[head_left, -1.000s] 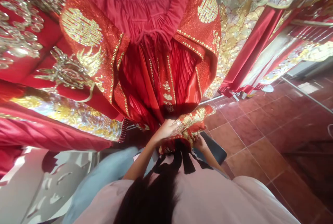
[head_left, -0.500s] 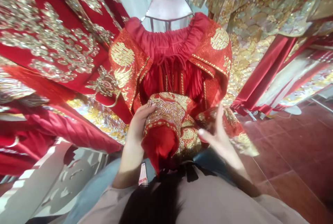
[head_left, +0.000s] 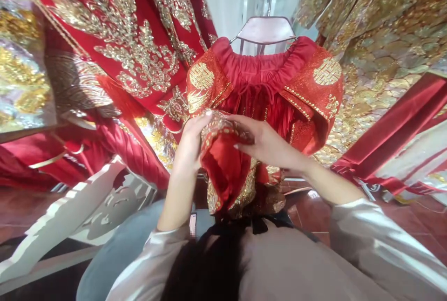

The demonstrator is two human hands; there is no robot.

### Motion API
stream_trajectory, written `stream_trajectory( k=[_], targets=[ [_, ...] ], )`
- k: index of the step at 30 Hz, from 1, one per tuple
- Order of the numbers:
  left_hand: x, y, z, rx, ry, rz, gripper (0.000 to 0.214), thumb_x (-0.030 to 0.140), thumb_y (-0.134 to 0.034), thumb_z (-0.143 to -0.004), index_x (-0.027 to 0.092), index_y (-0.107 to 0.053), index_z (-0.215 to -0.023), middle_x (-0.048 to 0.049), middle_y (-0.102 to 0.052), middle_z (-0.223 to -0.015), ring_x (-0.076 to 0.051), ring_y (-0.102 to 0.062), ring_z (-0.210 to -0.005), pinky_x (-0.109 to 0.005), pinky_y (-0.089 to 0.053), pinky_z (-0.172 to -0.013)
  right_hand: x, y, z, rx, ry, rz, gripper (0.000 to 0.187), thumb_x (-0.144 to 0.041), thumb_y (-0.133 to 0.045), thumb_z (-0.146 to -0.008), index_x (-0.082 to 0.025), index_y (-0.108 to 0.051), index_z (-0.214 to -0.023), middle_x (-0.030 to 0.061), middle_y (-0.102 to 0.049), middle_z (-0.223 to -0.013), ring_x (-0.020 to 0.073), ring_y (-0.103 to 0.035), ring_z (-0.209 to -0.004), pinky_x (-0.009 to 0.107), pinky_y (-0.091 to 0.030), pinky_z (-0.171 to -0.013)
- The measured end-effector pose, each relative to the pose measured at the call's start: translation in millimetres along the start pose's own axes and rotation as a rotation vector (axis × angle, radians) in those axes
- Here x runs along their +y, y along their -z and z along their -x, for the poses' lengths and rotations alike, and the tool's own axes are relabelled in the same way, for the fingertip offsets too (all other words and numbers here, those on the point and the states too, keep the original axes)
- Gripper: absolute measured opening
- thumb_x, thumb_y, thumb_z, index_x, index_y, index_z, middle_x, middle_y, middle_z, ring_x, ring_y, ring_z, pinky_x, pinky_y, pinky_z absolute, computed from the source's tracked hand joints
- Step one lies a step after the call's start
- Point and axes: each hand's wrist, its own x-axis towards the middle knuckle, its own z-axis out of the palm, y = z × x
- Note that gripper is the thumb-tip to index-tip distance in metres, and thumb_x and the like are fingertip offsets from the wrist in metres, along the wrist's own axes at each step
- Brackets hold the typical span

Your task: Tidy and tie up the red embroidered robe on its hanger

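Note:
A red skirt (head_left: pixel 265 77) with gold embroidery hangs from a hanger (head_left: pixel 264 30) in front of me. Its lower hem (head_left: pixel 226 170) is gathered up between my hands at chest height. My left hand (head_left: pixel 191 145) grips the left side of the bunched hem, fingers curled round the gold trim. My right hand (head_left: pixel 267 145) lies over the top of the bunch, fingers closed on the fabric. The red lining faces me below the hands.
Red gowns with gold embroidery (head_left: pixel 115 44) hang close on the left, gold scaled garments (head_left: pixel 377 44) and a red satin drape (head_left: pixel 394 128) on the right. Brown floor tiles (head_left: pixel 429 231) show at the lower right. A white patterned panel (head_left: pixel 80 212) lies lower left.
Both hands have lifted the gathered hem from low near my waist to chest height. The right hand, open half a second ago, has come down on the fabric. My view has tilted upward.

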Motion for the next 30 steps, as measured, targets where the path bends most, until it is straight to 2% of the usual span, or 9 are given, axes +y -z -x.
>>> stream_trajectory(
  k=[3, 6, 8, 13, 19, 22, 24, 26, 30],
  targets=[
    [-9, -2.7, 8, 0.018, -0.031, 0.144, 0.051, 0.056, -0.036, -0.086, 0.023, -0.059, -0.117, -0.0100, -0.066, -0.105, -0.026, -0.063, -0.100, -0.038, -0.054, -0.076, 11, 13, -40, -0.007, -0.090, -0.104, 0.032, -0.012, -0.066, -0.067, -0.015, -0.069, -0.098, 0.0017, -0.068, -0.088, 0.0175, -0.063, -0.087, 0.032, -0.050, -0.079],
    [-27, -5.4, 38, 0.119, -0.134, 0.007, 0.075, 0.049, -0.062, -0.075, 0.031, -0.033, -0.142, -0.0087, -0.057, -0.127, -0.026, -0.060, -0.109, -0.037, -0.052, -0.081, 19, 21, -73, 0.091, -0.178, -0.129, 0.009, -0.013, -0.068, -0.065, -0.012, -0.068, -0.074, -0.0010, -0.062, -0.065, 0.0139, -0.059, -0.071, 0.027, -0.046, -0.067],
    [-41, -6.8, 55, 0.192, -0.146, -0.191, 0.082, 0.034, -0.070, -0.070, 0.031, -0.032, -0.143, -0.0085, -0.058, -0.124, -0.025, -0.062, -0.100, -0.035, -0.051, -0.079, 21, 23, -87, 0.100, -0.195, -0.126, 0.007, -0.015, -0.072, -0.063, -0.011, -0.066, -0.065, -0.0010, -0.058, -0.059, 0.0131, -0.057, -0.066, 0.026, -0.045, -0.063],
    [-55, 12.5, 50, 0.277, -0.117, -0.260, 0.034, 0.017, -0.056, -0.073, 0.023, -0.060, -0.106, -0.0005, -0.064, -0.081, -0.014, -0.056, -0.063, -0.025, -0.045, -0.060, 14, 31, -99, -0.006, -0.121, -0.034, 0.017, -0.024, -0.079, -0.060, -0.013, -0.066, -0.064, 0.0005, -0.058, -0.058, 0.0129, -0.054, -0.063, 0.027, -0.043, -0.059],
    [-20, 83.4, 24, 0.490, 0.100, 0.152, 0.005, 0.019, -0.062, -0.063, 0.018, -0.057, -0.063, 0.0038, -0.051, -0.053, -0.008, -0.043, -0.045, -0.019, -0.037, -0.042, 9, 58, -93, -0.162, -0.004, 0.305, 0.009, -0.021, -0.070, -0.067, -0.013, -0.069, -0.073, 0.0016, -0.060, -0.063, 0.0121, -0.054, -0.064, 0.027, -0.042, -0.062],
    [5, 101.4, 24, 0.489, 0.122, 0.361, 0.009, 0.018, -0.062, -0.061, 0.019, -0.054, -0.061, 0.0040, -0.051, -0.053, -0.009, -0.045, -0.045, -0.020, -0.041, -0.043, 18, 43, -74, -0.236, -0.003, 0.585, 0.021, -0.018, -0.057, -0.076, -0.014, -0.068, -0.093, 0.0044, -0.066, -0.078, 0.0148, -0.060, -0.072, 0.029, -0.044, -0.068],
    [17, 102.5, 27, 0.468, 0.087, 0.445, 0.012, 0.031, -0.063, -0.065, 0.021, -0.060, -0.070, 0.0014, -0.057, -0.060, -0.013, -0.052, -0.050, -0.025, -0.050, -0.049, 32, 22, -55, -0.302, -0.067, 0.719, 0.037, -0.017, -0.054, -0.076, -0.016, -0.062, -0.112, 0.0084, -0.067, -0.096, 0.0205, -0.064, -0.085, 0.032, -0.046, -0.072],
    [23, 98.8, 32, 0.366, 0.064, 0.453, 0.039, 0.050, -0.064, -0.065, 0.020, -0.066, -0.090, -0.0034, -0.064, -0.072, -0.020, -0.061, -0.061, -0.035, -0.056, -0.060, 50, 0, -37, -0.419, -0.216, 0.770, 0.047, -0.019, -0.056, -0.074, -0.016, -0.054, -0.122, 0.0125, -0.066, -0.106, 0.0256, -0.065, -0.090, 0.034, -0.049, -0.072],
    [13, 96.0, 38, 0.095, 0.015, 0.322, 0.069, 0.045, -0.079, -0.049, 0.022, -0.062, -0.112, -0.0058, -0.065, -0.084, -0.028, -0.065, -0.083, -0.041, -0.058, -0.072, 86, -25, -12, -0.861, -0.692, 0.404, 0.052, -0.012, -0.047, -0.079, -0.014, -0.041, -0.130, 0.0118, -0.068, -0.097, 0.0188, -0.068, -0.064, 0.028, -0.053, -0.054]
  ],
)
